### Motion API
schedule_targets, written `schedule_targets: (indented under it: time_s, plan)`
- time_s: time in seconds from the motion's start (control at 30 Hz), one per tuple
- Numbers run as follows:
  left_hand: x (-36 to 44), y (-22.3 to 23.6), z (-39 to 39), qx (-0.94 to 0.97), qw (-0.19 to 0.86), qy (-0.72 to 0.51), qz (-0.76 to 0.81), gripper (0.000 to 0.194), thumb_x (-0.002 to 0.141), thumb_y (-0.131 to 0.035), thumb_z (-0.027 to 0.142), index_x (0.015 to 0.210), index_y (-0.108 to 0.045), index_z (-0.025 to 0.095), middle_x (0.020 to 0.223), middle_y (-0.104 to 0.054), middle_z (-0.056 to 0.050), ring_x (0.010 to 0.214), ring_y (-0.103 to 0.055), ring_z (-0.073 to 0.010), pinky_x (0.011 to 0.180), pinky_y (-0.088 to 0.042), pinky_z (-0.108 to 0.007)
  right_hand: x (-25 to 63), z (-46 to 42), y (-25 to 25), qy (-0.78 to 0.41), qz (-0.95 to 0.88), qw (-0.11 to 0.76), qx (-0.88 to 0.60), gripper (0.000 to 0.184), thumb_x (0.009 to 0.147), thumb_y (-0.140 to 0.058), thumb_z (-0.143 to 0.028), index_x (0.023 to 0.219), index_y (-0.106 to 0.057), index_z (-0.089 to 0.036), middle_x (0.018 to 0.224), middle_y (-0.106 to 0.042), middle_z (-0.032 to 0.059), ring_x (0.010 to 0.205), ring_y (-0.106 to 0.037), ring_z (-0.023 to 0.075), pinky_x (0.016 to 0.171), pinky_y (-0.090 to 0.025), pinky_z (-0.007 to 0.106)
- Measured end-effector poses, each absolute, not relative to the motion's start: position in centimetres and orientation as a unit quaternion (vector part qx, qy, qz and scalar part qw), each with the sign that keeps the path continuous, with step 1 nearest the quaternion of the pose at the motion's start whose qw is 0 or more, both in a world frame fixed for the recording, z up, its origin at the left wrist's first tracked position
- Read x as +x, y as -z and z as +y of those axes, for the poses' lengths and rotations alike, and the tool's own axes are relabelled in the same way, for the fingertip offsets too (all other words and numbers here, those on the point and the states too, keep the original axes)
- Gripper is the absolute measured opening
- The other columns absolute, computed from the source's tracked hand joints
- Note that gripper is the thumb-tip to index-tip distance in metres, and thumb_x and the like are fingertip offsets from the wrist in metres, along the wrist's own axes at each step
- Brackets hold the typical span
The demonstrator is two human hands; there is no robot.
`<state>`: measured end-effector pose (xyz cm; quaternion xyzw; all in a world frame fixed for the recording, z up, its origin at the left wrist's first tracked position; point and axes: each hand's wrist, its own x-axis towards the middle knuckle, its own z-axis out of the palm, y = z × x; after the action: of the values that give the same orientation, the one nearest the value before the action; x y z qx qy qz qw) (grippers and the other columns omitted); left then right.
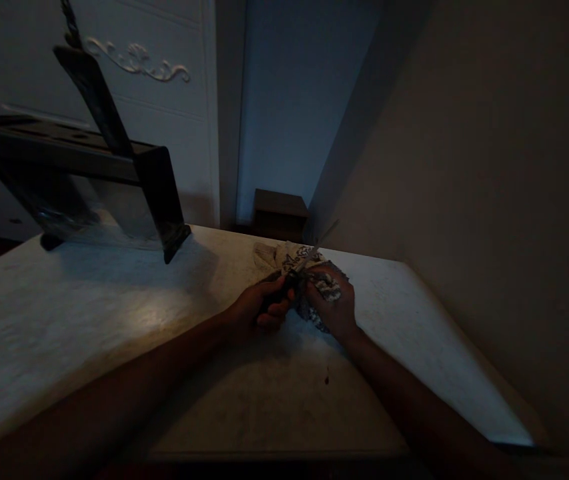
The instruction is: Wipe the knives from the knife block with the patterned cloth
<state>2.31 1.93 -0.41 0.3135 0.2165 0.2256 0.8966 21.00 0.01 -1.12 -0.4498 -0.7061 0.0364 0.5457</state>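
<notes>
My left hand [270, 308] is closed around the dark handle of a knife [325, 233], whose thin pale blade points up and to the right. Close beside it, my right hand [335, 299] grips a patterned cloth [328, 285], bunched up against the blade near the handle. More of the cloth hangs below the fingers and spreads behind the hands on the tabletop. The dim light hides the exact shape of the blade and the fingertips of the right hand.
A black rack [157, 180] with openings in its top and a clear front stands at the left on the pale table [129, 333]. A small dark box-like piece of furniture [281, 203] is beyond the far edge. A wall [489, 167] rises along the right side.
</notes>
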Motion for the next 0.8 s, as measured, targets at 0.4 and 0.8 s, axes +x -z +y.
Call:
schedule_targets:
  time_s: [0.4, 0.8]
  plan:
    - [3.3, 1.1, 0.8, 0.506, 0.744, -0.313, 0.302, 0.034, 0.091, -0.047, 0.053, 0.085, -0.046, 0.019, 0.052, -0.049, 0.006, 0.031, -0.039, -0.0063, 0.029, -0.025, -0.015, 21.3, 0.2, 1.6, -0.02, -0.749, 0.507, -0.426, 0.015, 0.085, -0.066, -0.032, 0.098, -0.068, -0.024, 0.094, -0.073, 0.0046, 0.087, -0.069, 0.0225, 0.081, -0.056, 0.038]
    - [3.4, 0.6, 0.7, 0.46, 0.79, -0.292, 0.282, 0.034, 0.093, -0.044, 0.05, 0.084, -0.049, 0.018, 0.05, -0.046, 0.006, 0.029, -0.035, -0.0055, 0.028, -0.022, -0.014, 21.5, 0.6, 1.8, -0.048, -0.721, 0.522, -0.453, 0.015, 0.077, -0.066, -0.03, 0.091, -0.066, -0.024, 0.085, -0.072, 0.0012, 0.076, -0.067, 0.0196, 0.071, -0.056, 0.033]
